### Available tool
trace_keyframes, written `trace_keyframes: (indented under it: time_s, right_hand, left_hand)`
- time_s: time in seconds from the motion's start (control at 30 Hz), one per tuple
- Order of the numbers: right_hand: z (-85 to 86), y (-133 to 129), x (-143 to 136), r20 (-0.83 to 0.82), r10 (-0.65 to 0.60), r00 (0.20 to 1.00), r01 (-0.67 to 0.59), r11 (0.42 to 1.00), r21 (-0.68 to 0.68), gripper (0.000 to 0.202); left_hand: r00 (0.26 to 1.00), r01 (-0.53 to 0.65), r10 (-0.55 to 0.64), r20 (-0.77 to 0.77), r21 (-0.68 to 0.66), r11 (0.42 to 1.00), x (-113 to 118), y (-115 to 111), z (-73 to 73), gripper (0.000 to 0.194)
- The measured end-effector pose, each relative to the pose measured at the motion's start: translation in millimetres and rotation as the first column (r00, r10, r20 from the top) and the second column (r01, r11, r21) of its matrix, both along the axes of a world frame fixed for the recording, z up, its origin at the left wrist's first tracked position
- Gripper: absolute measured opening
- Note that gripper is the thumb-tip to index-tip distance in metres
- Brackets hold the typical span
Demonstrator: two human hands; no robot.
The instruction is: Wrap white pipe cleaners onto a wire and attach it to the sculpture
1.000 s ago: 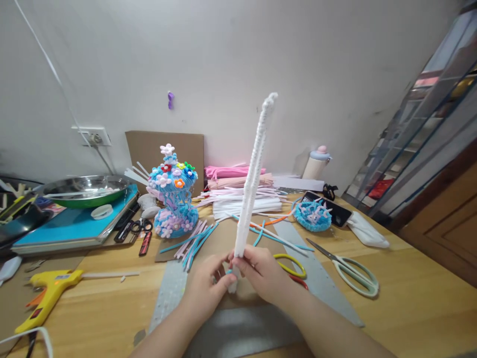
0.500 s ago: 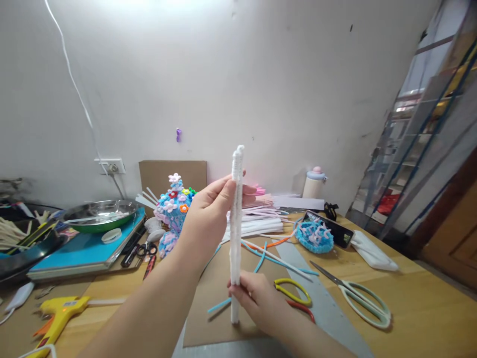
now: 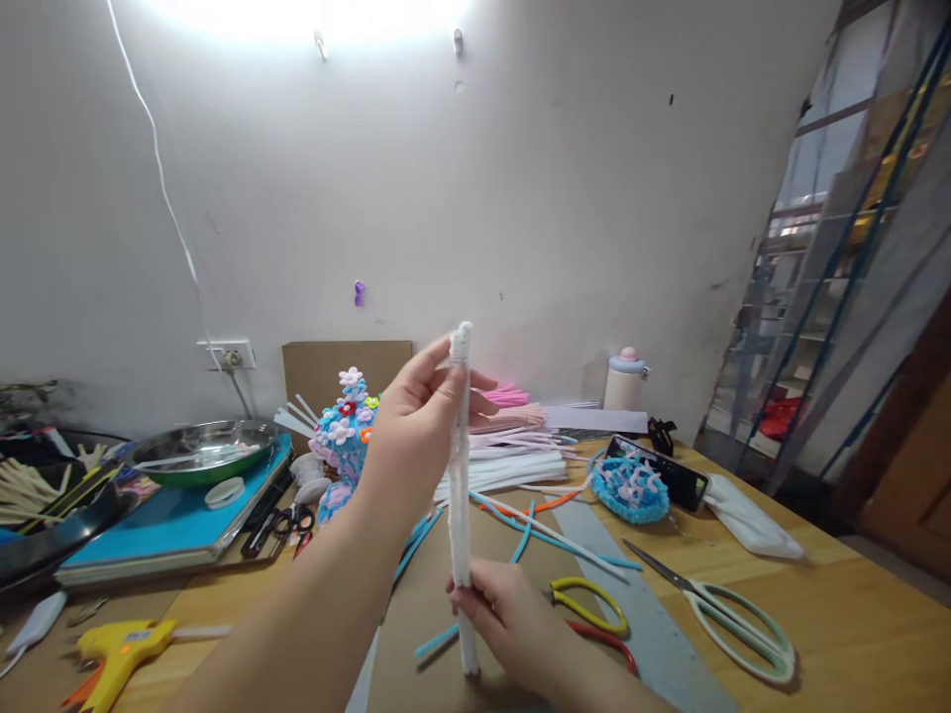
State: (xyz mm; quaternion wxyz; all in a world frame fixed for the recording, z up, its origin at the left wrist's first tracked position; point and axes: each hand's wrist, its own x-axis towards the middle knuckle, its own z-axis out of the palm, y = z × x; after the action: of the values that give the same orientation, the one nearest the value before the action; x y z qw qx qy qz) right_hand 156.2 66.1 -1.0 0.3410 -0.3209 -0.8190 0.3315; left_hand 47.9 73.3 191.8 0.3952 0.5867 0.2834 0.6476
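A white stick wrapped in fuzzy chenille stem (image 3: 459, 495) stands nearly upright in front of me, its lower end close to the cardboard sheet (image 3: 416, 619). The thumb and fingers of my left hand (image 3: 412, 426) pinch it just under its top. Lower down, my right hand (image 3: 512, 614) grips it near the bottom end. Blue chenille stems (image 3: 438, 642) lie on the cardboard beside the stick. Pliers with one yellow and one red handle (image 3: 594, 604) rest to the right of my right hand.
Scissors (image 3: 732, 619) lie at right, near a fuzzy blue piece (image 3: 630, 487) and a phone (image 3: 680, 480). Bundled white chenille stems (image 3: 512, 470) lie behind. On the left are a glue gun (image 3: 126, 654), a metal pan (image 3: 200, 451) and a flower-covered blue piece (image 3: 346, 426).
The view has tilted up a little, so everything sits lower. My left fingers are now closer to the stick's top. My right hand keeps its hold near the bottom.
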Motion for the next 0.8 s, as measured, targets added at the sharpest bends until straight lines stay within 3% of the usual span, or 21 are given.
trace_keyframes:
  time_s: [0.1, 0.3, 0.43, 0.6, 0.8]
  right_hand:
    - [0.6, 0, 0, 0.005, 0.007, 1.0, -0.007, 1.0, -0.002, 0.018]
    - [1.2, 0, 0, 0.003, 0.022, 1.0, -0.022, 1.0, -0.008, 0.018]
    - [1.2, 0, 1, -0.002, 0.034, 0.999, -0.034, 0.999, -0.009, 0.02]
    - [1.3, 1, 0, 0.005, 0.046, 0.999, -0.046, 0.999, -0.006, 0.022]
    - [3.1, -1, 0, 0.014, 0.056, 0.998, -0.056, 0.998, 0.0, 0.026]
  left_hand:
    - [0.991, -0.079, 0.093, -0.096, 0.145, 0.986, -4, 0, 4.4, 0.051]
    - [0.957, -0.107, 0.16, -0.242, 0.22, 0.97, -14, -1, 8.4, 0.034]
    - [0.964, -0.126, 0.171, -0.205, 0.214, 0.969, -17, -1, 10.4, 0.032]
    - [0.977, -0.195, 0.211, -0.036, 0.25, 0.948, -19, 1, 17.2, 0.023]
    - [0.963, -0.233, 0.256, -0.088, 0.216, 0.948, -20, -5, 25.2, 0.029]
